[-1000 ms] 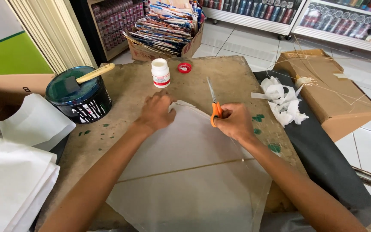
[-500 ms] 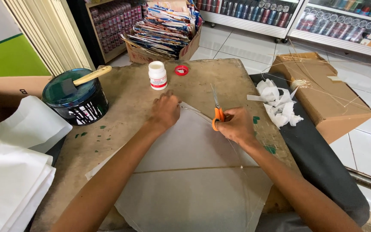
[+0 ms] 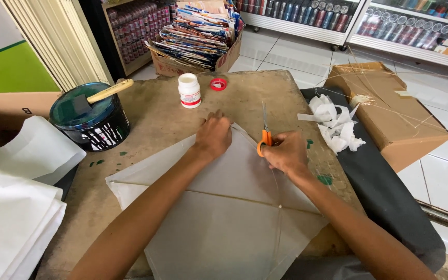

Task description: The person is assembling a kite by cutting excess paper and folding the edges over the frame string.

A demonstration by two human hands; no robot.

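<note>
Grip of right hand (image 3: pixel 285 153) closed around orange-handled scissors (image 3: pixel 263 134), fingers curled through the loops, thin metal blades pointing away across the surface; whether blades are parted cannot be told. Left hand (image 3: pixel 213 136) laid flat and open, palm down, holding nothing, pressing the far corner of a translucent white paper kite sheet (image 3: pixel 219 218) just beside the scissors.

Nearest the viewer: kite sheet spread flat on the worn brown wooden surface (image 3: pixel 162 116), diamond-shaped, with a thin stick spine and a curved cross stick (image 3: pixel 203 193) already lying across it. Far corner edges look folded over along the frame, so frame and paper appear joined; judged as well along, with trimming at the top corner in hand and the near edges not clearly finished.

Left of the sheet: stack of white tissue paper (image 3: pixel 11 223), loose sheet above it, cardboard edge behind. Farther left: dark round tub of green paint (image 3: pixel 90 116) with a wooden-handled brush resting on its rim; green drips on the surface nearby.

Right of the scissors: heap of crumpled white paper offcuts (image 3: pixel 335 124) on a black mat (image 3: pixel 385 192), brown cardboard box (image 3: pixel 385 111) beyond.

Farther off: small white glue bottle with red label (image 3: pixel 189 90), upright, red round cap (image 3: pixel 218 84) beside it. Beyond: open carton of colourful printed sheets (image 3: pixel 198 33), shop shelves behind.
</note>
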